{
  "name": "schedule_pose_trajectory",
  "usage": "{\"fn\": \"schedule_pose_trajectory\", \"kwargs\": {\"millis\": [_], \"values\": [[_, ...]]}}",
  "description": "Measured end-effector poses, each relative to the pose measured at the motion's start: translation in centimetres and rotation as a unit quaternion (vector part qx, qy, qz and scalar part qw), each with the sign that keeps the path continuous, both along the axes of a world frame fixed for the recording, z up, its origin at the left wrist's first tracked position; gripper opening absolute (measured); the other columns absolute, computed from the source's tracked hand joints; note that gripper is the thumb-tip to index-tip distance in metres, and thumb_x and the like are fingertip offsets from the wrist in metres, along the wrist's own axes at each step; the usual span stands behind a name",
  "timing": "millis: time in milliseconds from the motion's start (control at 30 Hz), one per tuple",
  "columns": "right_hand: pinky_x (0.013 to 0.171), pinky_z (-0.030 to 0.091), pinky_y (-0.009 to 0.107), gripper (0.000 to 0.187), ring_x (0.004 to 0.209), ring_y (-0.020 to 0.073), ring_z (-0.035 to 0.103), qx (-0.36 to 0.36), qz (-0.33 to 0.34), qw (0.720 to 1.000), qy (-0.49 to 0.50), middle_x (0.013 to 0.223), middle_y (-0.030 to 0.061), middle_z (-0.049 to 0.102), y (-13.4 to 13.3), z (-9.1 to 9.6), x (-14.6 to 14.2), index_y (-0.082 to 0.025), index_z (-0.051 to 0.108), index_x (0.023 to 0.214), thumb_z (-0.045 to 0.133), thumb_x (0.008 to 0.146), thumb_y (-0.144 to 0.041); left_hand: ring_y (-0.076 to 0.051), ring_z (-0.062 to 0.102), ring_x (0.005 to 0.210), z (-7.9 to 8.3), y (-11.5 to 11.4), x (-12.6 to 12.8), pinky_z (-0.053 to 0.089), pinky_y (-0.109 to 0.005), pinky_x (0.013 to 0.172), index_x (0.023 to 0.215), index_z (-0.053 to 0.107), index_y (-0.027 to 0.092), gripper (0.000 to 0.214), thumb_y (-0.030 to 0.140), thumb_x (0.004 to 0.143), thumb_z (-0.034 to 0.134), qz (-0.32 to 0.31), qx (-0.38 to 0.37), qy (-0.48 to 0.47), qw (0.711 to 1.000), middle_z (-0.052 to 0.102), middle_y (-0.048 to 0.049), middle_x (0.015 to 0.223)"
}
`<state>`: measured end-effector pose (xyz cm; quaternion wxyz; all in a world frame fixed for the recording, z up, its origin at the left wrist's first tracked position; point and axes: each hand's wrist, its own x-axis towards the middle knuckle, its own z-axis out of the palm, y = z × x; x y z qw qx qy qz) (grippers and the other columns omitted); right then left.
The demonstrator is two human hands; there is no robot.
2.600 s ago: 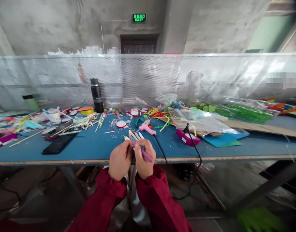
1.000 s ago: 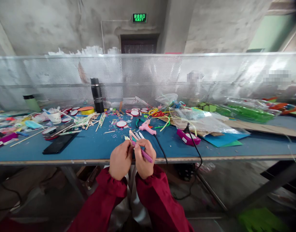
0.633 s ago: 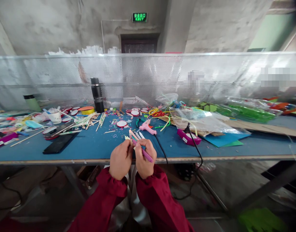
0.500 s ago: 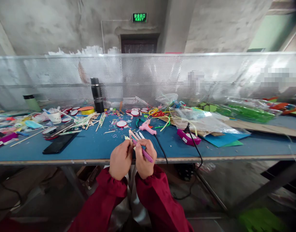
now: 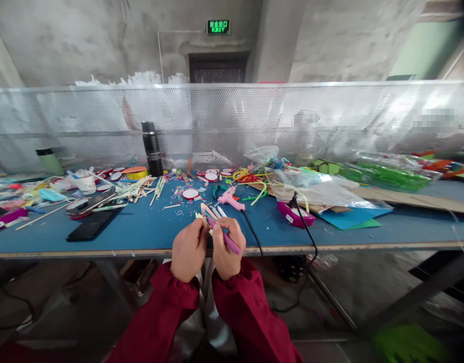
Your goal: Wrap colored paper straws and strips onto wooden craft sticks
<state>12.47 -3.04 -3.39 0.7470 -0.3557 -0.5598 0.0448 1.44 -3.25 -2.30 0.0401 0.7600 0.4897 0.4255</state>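
Both of my hands meet at the table's front edge. My left hand (image 5: pixel 188 249) is closed, pinching a narrow flat wooden stick (image 5: pixel 204 215) that points up and away from me. My right hand (image 5: pixel 228 247) is wrapped round a purple marker pen (image 5: pixel 231 244), whose tip end is near the stick and partly hidden by the fingers. Several pale and white pens (image 5: pixel 218 212) lie just beyond the hands, partly covered by them. A pink glue gun (image 5: pixel 232 199) rests behind those pens, with its black cord running off the front edge.
On the blue table (image 5: pixel 141 227) lie a black phone (image 5: pixel 92 225), a heap of wooden sticks (image 5: pixel 135 189) and a purple power strip (image 5: pixel 295 215). A black bottle (image 5: pixel 152 151) stands by the perforated screen (image 5: pixel 228 121). Plastic bags (image 5: pixel 319 186) and coloured sheets (image 5: pixel 353 218) cover the right side.
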Motion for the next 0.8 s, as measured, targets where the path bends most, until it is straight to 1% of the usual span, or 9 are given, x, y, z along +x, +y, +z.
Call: {"fn": "schedule_pose_trajectory", "kwargs": {"millis": [100, 300, 533, 667, 800], "values": [[0.074, 0.051, 0.03, 0.013, 0.078, 0.0157, 0.062, 0.01, 0.015, 1.0, 0.0, 0.082, 0.0001, 0.062, 0.06, -0.14, 0.02, -0.022, 0.058, 0.083, 0.055, 0.095, -0.021, -0.019, 0.06, 0.074, 0.01, 0.0, 0.0, 0.037, -0.029, 0.066, 0.084, 0.049, 0.023, 0.024, 0.029, 0.106, 0.041, 0.003, -0.002, 0.004, 1.0, 0.065, -0.0012, 0.079], [0.074, 0.05, 0.031, 0.014, 0.076, 0.0158, 0.062, -0.015, -0.002, 1.0, 0.004, 0.082, 0.0004, 0.063, -0.01, -0.03, 0.03, -0.022, 0.059, 0.082, 0.056, 0.095, -0.023, -0.019, 0.064, 0.077, 0.0, 0.04, -0.07, 0.04, -0.029, 0.067, 0.087, 0.052, 0.023, 0.021, 0.028, 0.105, 0.042, 0.001, 0.008, 0.012, 1.0, 0.068, -0.002, 0.082], [0.076, 0.051, 0.031, 0.01, 0.08, 0.0164, 0.064, -0.006, 0.01, 1.0, -0.001, 0.086, 0.0013, 0.065, -0.04, -0.05, 0.06, -0.022, 0.06, 0.087, 0.056, 0.096, -0.023, -0.02, 0.065, 0.078, 0.15, -0.04, -0.01, 0.041, -0.029, 0.067, 0.087, 0.052, 0.023, 0.021, 0.028, 0.105, 0.043, 0.002, 0.01, 0.018, 1.0, 0.068, -0.0024, 0.082], [0.076, 0.051, 0.031, 0.012, 0.079, 0.0158, 0.063, 0.002, 0.027, 1.0, -0.009, 0.084, 0.0003, 0.063, 0.09, -0.18, 0.17, -0.022, 0.059, 0.084, 0.055, 0.095, -0.021, -0.02, 0.064, 0.078, 0.24, -0.12, 0.0, 0.041, -0.029, 0.068, 0.086, 0.052, 0.023, 0.022, 0.027, 0.105, 0.042, 0.003, 0.004, 0.022, 1.0, 0.068, -0.0026, 0.081], [0.075, 0.051, 0.031, 0.011, 0.079, 0.0159, 0.063, -0.006, 0.017, 1.0, -0.012, 0.084, 0.0004, 0.064, 0.1, -0.15, 0.2, -0.022, 0.059, 0.085, 0.056, 0.095, -0.021, -0.021, 0.065, 0.08, 0.21, -0.12, -0.03, 0.042, -0.03, 0.069, 0.088, 0.053, 0.023, 0.021, 0.027, 0.105, 0.043, 0.003, 0.003, 0.025, 1.0, 0.068, -0.003, 0.083]]}}
